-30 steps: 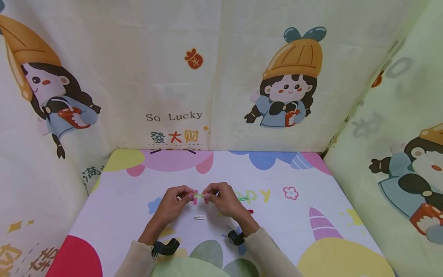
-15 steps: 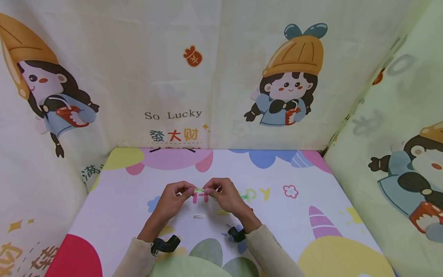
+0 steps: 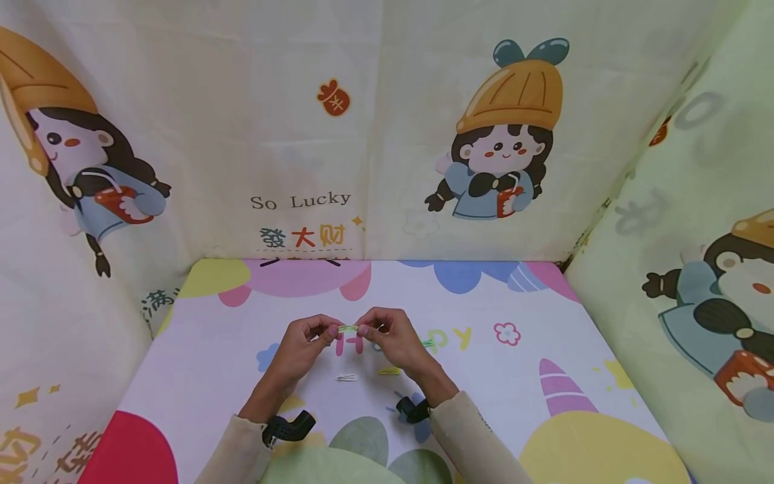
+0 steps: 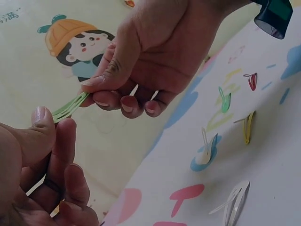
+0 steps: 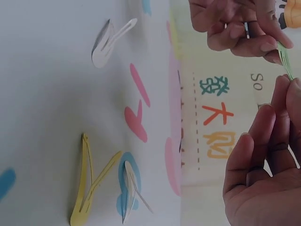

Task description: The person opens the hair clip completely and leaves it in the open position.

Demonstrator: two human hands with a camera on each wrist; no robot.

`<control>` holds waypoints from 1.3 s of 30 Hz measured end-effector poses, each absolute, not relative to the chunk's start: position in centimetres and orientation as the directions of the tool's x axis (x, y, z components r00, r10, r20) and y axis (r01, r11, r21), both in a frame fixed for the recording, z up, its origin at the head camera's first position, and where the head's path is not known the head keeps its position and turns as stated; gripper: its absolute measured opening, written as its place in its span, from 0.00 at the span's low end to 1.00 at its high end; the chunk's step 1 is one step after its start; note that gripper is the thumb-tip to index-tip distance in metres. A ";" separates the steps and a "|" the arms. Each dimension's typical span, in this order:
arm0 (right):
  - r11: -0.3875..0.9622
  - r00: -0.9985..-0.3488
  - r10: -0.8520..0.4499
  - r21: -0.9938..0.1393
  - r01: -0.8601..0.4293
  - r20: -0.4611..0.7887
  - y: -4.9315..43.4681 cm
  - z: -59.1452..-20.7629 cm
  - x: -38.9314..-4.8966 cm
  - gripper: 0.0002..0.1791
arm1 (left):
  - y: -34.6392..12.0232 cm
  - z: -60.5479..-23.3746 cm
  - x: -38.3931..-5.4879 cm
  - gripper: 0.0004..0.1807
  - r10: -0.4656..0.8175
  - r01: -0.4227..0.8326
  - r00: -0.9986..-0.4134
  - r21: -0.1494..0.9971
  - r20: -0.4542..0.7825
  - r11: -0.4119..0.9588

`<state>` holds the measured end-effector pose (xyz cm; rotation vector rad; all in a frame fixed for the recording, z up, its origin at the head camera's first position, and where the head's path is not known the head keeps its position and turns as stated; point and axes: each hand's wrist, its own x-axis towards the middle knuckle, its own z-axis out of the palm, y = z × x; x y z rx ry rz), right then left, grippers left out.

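A light green snap hair clip (image 3: 347, 329) is held in the air over the table, one end in each hand. My left hand (image 3: 308, 339) pinches its left end between thumb and forefinger. At the other end, my right hand (image 3: 390, 339) pinches the clip in the same way. In the left wrist view the green clip (image 4: 70, 107) looks slim and slightly bowed. Below the hands lie a white hair clip (image 3: 347, 378) and a yellow hair clip (image 3: 390, 371). A brighter green hair clip (image 3: 428, 343) shows beside my right hand, partly hidden.
The left wrist view also shows a red hair clip (image 4: 253, 81) and a second white hair clip (image 4: 205, 153) on the printed tabletop (image 3: 484, 390). Printed cloth walls (image 3: 399, 148) enclose the table at the back and sides. A black wrist camera (image 3: 290, 427) sits on each forearm.
Both hands have risen slightly and moved away from the body, still holding the light green clip. The yellow clip now shows below my right hand; the red one is hidden from the head view.
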<state>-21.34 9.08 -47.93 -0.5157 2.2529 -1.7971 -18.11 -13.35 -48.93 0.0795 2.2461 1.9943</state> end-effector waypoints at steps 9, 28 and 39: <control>0.152 -0.931 -0.365 -0.986 -0.067 0.007 8.9 -47.9 -21.3 0.06 | -13.3 -49.1 -18.1 0.15 0.106 -0.075 -0.991 0.994 -0.083 0.076; 0.064 -0.940 -0.341 -0.998 -0.010 -0.013 8.6 -48.1 -21.2 0.08 | -13.2 -49.1 -17.9 0.15 0.067 -0.057 -0.996 0.998 -0.058 0.017; 0.025 -0.907 -0.419 -0.999 0.048 -0.054 9.1 -48.0 -21.3 0.08 | -13.6 -49.4 -17.9 0.16 0.109 -0.045 -0.993 0.998 -0.042 -0.031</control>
